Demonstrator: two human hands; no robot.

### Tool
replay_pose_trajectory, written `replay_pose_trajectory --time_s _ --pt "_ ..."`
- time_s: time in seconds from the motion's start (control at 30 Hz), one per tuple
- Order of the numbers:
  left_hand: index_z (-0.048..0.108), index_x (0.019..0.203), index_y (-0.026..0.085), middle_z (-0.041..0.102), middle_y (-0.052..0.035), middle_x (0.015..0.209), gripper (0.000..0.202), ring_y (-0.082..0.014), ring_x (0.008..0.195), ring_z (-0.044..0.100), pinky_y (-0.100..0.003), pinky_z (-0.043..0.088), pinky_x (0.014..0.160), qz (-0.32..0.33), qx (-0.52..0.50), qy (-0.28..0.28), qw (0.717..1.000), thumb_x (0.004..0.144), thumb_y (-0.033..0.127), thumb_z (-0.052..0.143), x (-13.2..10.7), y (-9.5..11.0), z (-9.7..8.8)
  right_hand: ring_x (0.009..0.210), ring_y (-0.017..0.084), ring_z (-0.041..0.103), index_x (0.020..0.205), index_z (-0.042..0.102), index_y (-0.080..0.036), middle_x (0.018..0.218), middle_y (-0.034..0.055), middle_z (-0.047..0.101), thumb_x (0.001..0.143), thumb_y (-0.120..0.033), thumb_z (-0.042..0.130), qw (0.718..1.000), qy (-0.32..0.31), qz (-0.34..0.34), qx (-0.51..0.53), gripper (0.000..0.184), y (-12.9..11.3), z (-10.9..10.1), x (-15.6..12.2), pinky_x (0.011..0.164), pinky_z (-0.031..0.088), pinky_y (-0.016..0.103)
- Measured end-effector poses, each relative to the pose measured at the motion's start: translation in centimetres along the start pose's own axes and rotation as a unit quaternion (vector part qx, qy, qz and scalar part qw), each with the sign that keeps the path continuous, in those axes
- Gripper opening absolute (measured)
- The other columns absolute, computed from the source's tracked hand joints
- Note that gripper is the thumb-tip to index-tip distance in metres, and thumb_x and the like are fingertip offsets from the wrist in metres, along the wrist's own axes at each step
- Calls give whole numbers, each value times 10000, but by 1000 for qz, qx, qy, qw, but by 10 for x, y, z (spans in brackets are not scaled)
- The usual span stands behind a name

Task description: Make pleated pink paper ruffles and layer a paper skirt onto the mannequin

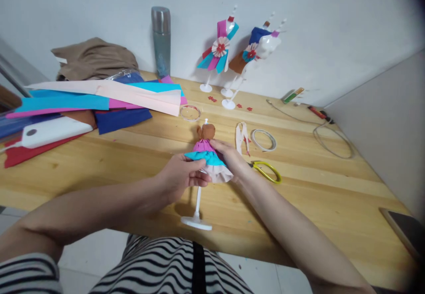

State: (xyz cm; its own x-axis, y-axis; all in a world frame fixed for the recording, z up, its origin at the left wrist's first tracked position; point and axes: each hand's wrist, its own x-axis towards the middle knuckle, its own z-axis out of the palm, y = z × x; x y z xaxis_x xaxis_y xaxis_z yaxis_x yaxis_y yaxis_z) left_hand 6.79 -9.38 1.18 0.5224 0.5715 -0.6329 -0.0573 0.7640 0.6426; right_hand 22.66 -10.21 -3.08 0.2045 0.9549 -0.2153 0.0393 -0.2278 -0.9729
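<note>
A miniature dress form on a white stand wears a tiered paper dress: brown top, magenta waist, turquoise layer and pale pink ruffled hem. My left hand pinches the left side of the skirt, thumb over the turquoise layer and fingers curled beneath. My right hand is closed around the right side of the dress from the waist down, its fingertips partly hidden behind the paper. Just right of that hand lie yellow-handled scissors, their blades mostly covered by my wrist.
Colored paper sheets and a white glue gun cover the left side. A bottle and several dressed forms stand along the wall. Tape rolls, pale strips, a cable and a dark device lie rightward.
</note>
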Motion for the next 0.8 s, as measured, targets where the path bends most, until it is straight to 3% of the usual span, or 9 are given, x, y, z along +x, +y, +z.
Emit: replay_pose_trajectory --time_s 0.1,0.17,0.23,0.3,0.43,0.53,0.67,0.8 --pt "652 719 75 636 -36 572 139 -96 522 581 -232 493 606 -4 -2 7 1000 848 72 600 3 -1 -1 572 183 577 683 622 -179 611 46 646 723 -444 651 998 12 -5 -69 269 -5 -21 -9 556 463 312" --pt "655 692 72 637 -35 562 147 -91 526 592 -225 506 621 -2 0 5 1000 830 50 612 6 -4 -2 575 163 546 709 653 -177 625 29 637 721 -367 679 976 65 -91 -189 193 -10 -30 -16 557 428 294" --pt "659 681 73 648 -36 564 139 -91 524 607 -218 510 614 3 6 -1 1000 808 29 624 9 -8 -3 636 170 572 791 685 -176 711 39 656 766 -335 665 950 29 -182 -253 162 -16 -33 -24 607 446 301" --pt "663 681 77 658 -37 571 109 -97 523 621 -219 510 604 10 15 -13 1000 777 26 660 13 -12 -4 735 192 604 869 698 -177 809 58 662 787 -305 678 919 -48 -252 -299 153 -22 -31 -31 684 470 322" --pt "662 693 89 668 -34 586 84 -116 531 642 -229 508 589 17 36 -24 999 737 44 716 19 -17 -6 791 206 606 898 687 -177 864 77 649 836 -247 661 872 -93 -294 -380 97 -24 -26 -37 703 462 320" --pt "677 743 89 682 -42 613 39 -120 520 646 -222 501 553 11 43 -30 999 758 69 707 20 -18 -7 717 175 588 814 673 -175 788 59 634 890 -215 573 874 -75 -291 -382 132 -20 -27 -36 661 436 290" --pt "660 730 86 685 -56 617 51 -119 494 645 -203 486 505 0 47 -25 999 758 68 699 20 -17 -5 592 139 519 694 625 -179 651 17 598 879 -226 548 899 -35 -249 -358 206 -16 -30 -33 581 378 267" --pt "656 727 80 693 -67 633 44 -118 484 643 -203 486 502 -14 49 -22 998 736 53 690 17 -13 -1 557 125 470 680 602 -180 613 -2 577 858 -251 545 917 -38 -208 -337 199 -14 -30 -32 551 345 256"
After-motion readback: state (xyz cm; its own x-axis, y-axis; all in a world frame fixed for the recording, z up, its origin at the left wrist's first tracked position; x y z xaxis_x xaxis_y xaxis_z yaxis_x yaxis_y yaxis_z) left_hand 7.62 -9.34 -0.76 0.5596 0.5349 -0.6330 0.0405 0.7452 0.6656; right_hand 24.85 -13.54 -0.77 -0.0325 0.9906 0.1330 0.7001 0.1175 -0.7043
